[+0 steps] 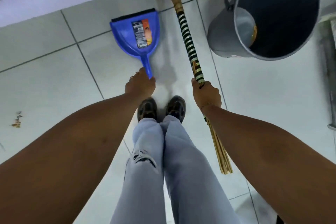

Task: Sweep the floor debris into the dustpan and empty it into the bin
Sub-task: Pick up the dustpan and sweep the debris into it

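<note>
With the blue plastic dustpan seemingly empty left of the grey round bin, its handle pinched by the left hand and the straw broom clenched in the right hand, brown floor debris remains unswept far left of the bin.

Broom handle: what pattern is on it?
Black and pale green bands wrap the broom handle, clearest in the head view.

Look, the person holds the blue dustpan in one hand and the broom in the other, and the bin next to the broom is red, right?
Not quite: the bin is grey, not red, as the head view shows. The rest holds: the left hand holds the blue dustpan by its handle, and the right hand grips the broom.
</note>
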`<state>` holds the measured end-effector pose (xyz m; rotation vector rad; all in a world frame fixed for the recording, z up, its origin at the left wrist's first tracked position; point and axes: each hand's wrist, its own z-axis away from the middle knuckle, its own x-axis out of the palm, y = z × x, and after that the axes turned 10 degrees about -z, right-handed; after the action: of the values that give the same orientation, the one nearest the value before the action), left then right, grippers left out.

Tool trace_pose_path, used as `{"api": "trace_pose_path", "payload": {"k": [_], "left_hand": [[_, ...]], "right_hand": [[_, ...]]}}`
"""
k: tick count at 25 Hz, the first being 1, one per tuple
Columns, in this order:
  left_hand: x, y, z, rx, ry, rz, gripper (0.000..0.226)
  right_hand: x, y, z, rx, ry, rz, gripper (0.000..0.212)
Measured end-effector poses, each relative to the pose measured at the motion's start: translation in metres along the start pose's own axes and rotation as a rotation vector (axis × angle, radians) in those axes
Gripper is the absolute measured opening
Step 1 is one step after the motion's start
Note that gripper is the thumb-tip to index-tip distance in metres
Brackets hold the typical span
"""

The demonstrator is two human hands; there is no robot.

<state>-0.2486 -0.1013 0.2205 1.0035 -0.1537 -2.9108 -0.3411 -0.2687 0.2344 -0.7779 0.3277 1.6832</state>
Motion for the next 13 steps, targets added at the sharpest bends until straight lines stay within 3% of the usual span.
{"api": "trace_pose_path", "payload": {"k": [4,8,10,13], "left_hand": [[0.061,0.016,-0.080,-0.169,0.006,0.061,0.057],[0.107,0.017,-0.146,-0.467,0.020,0.274,0.068],[0.119,0.014,-0.171,-0.506,0.082,0.358,0.061],[0.118,0.006,-0.188,-0.456,0.173,0.302,0.050]], "right_hand": [[0.054,0.016,-0.068,-0.018,0.022,0.013,0.056],[0.100,0.016,-0.113,-0.049,0.059,0.057,0.050],[0.118,0.015,-0.129,-0.057,0.041,0.031,0.044],[0.129,0.019,-0.135,-0.115,-0.004,0.029,0.042]]}}
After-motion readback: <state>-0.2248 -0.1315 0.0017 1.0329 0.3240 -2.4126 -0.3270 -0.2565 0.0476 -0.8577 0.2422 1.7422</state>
